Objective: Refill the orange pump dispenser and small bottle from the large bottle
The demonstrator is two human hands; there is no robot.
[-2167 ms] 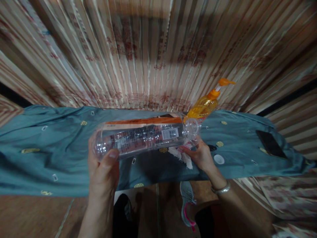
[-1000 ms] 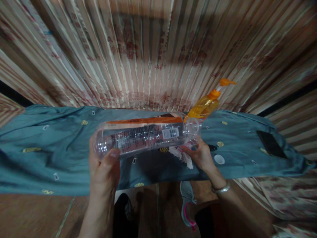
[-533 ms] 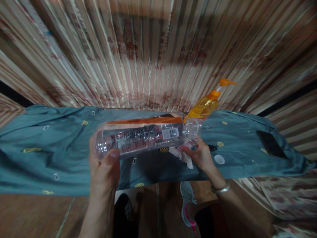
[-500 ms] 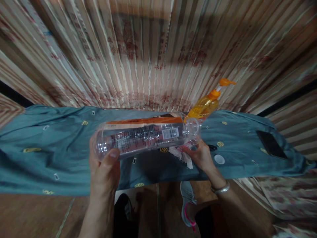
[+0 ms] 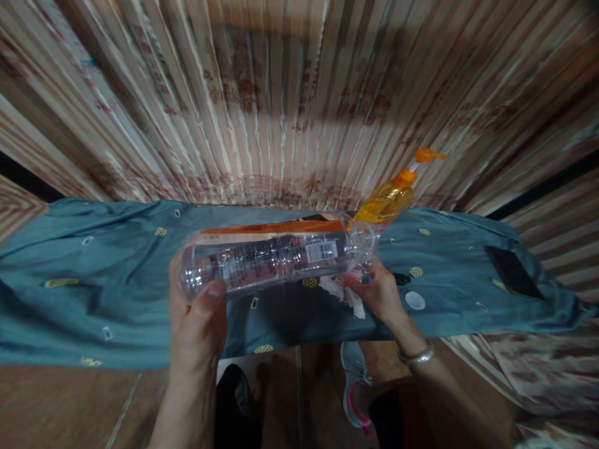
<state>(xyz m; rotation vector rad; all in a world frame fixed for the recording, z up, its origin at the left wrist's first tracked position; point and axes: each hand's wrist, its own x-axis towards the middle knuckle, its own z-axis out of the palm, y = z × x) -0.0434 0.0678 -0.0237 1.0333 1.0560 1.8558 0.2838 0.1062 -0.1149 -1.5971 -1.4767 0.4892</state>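
Observation:
A clear plastic bottle point(image 5: 271, 259) with an orange and dark label and a barcode lies sideways in the air above the cloth-covered table. My left hand point(image 5: 199, 312) is wrapped round its base, thumb on the near side. At the neck end, my right hand point(image 5: 377, 290) is closed on a crumpled white and pink tissue point(image 5: 344, 293), close below the bottle's open mouth. Behind the neck stands a pump bottle point(image 5: 388, 199) of yellow liquid with an orange pump; the clear bottle partly hides its lower end.
A teal patterned cloth point(image 5: 116, 280) covers the long narrow table. On its right part lie a white round lid point(image 5: 415, 300), a small black object point(image 5: 401, 279) and a dark phone point(image 5: 512, 272). A pleated curtain point(image 5: 281, 112) hangs behind. My feet are below the near edge.

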